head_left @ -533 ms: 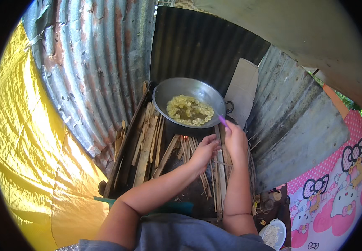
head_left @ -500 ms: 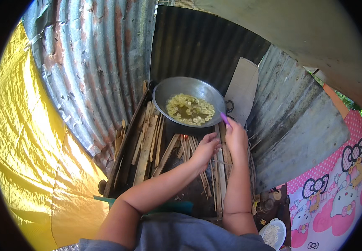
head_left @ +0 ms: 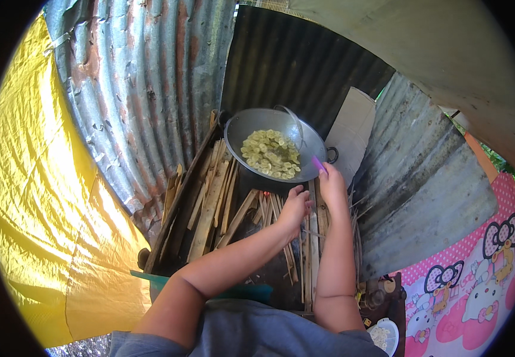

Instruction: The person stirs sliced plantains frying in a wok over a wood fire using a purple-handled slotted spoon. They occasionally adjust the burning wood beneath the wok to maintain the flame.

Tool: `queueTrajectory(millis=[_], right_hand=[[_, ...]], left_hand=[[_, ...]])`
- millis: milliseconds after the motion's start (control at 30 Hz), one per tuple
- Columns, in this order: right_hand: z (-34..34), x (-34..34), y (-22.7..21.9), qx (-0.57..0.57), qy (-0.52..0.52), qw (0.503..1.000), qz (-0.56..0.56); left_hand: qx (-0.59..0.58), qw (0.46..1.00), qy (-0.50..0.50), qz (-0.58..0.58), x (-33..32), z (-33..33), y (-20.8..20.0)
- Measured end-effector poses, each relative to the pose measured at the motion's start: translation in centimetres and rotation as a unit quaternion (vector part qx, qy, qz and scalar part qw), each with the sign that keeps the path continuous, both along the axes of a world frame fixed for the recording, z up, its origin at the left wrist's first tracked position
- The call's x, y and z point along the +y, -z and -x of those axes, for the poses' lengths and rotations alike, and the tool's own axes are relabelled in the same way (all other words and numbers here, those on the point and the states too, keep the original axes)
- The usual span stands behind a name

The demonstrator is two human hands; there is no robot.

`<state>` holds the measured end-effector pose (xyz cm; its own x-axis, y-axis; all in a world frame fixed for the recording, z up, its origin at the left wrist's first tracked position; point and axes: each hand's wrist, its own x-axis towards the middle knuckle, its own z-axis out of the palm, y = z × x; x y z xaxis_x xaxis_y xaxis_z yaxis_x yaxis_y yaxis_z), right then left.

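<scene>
My right hand [head_left: 332, 185] is closed round the purple handle [head_left: 319, 164] of a strainer. The strainer's round rim [head_left: 298, 124] shows over the right side of a wide metal wok [head_left: 233, 143], tilted up. Many thin yellow-green round slices [head_left: 269, 156], which look like banana, lie in liquid in the wok. Just below the wok's near edge is my left hand [head_left: 295, 209], its fingers loosely bent and apart, with nothing seen in it. A dark loop handle [head_left: 332, 154] sticks out at the wok's right.
Embers [head_left: 266, 193] glow under the wok among wood sticks [head_left: 213, 208]. Corrugated metal sheets [head_left: 144, 89] rise at the left and back, and a cardboard piece [head_left: 350, 125] leans behind. At lower right stands a white bowl [head_left: 393, 339] with pale contents. A yellow tarp [head_left: 37, 208] hangs left.
The strainer's round rim has come into sight above the wok's right side. The slices sit more bunched toward the left and middle. My left hand has drawn slightly down and back.
</scene>
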<state>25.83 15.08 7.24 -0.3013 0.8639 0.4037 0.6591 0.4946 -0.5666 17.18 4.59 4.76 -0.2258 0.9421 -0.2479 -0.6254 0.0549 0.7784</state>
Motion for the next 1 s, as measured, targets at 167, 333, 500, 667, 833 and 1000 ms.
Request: queueTrajectory(millis=[167,333,500,667,833,1000], right_hand=[[3.6,2.9,2.2,-0.049,0.098,0.993,0.032],[2.6,-1.7,-0.2,-0.035,-0.034,0.999,0.004],[-1.3,-7.5,-3.6,-0.111,-0.026,0.993,-0.028],[-0.1,-8.3,-3.4,-0.163,-0.028,0.986,-0.036],[-1.7,-9.3,-3.1,-0.129,-0.005,0.991,-0.028],[-2.3,-10.6,-3.4,-0.168,0.006,0.986,0.007]], left_hand=[[-0.022,1.0,-0.017,-0.014,0.2,0.0,-0.9],[-0.035,0.999,-0.026,-0.006,-0.5,0.7,-0.8],[-0.086,0.996,-0.018,-0.005,-0.8,0.6,0.5],[-0.116,0.992,0.042,-0.022,-1.1,-0.6,1.3],[-0.131,0.991,0.023,0.022,-2.5,-0.7,0.9],[-0.104,0.994,0.029,0.005,-3.5,-1.3,0.4]])
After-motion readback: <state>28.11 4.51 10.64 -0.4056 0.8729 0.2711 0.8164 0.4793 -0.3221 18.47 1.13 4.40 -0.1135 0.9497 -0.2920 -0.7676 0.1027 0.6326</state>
